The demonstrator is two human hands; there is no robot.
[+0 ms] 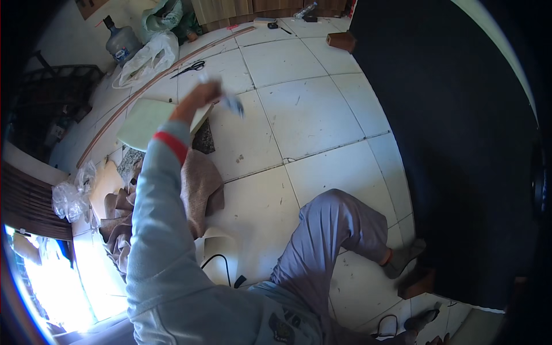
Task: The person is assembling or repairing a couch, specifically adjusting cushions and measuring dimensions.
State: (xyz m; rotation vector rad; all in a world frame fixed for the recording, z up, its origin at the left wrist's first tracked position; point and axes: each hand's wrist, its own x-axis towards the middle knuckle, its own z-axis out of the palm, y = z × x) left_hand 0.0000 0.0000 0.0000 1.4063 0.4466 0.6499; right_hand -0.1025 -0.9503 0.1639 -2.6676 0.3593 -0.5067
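One blurred pale object [233,106] showed at my left hand [207,93], far left, beside pale foam [144,121]; finger closure I couldn't tell. Handling step, I judged; next move called for secure grip.

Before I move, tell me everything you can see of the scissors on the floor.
The scissors have black loop handles and slim, dark-looking blades. They lie on the white floor tiles, handles toward the picture's upper right, tips toward its lower left, close to a long brown strip; whether the tips touch it is unclear. They are too small here to show whether the blades are fully closed. The left hand appears near but does not hold them.
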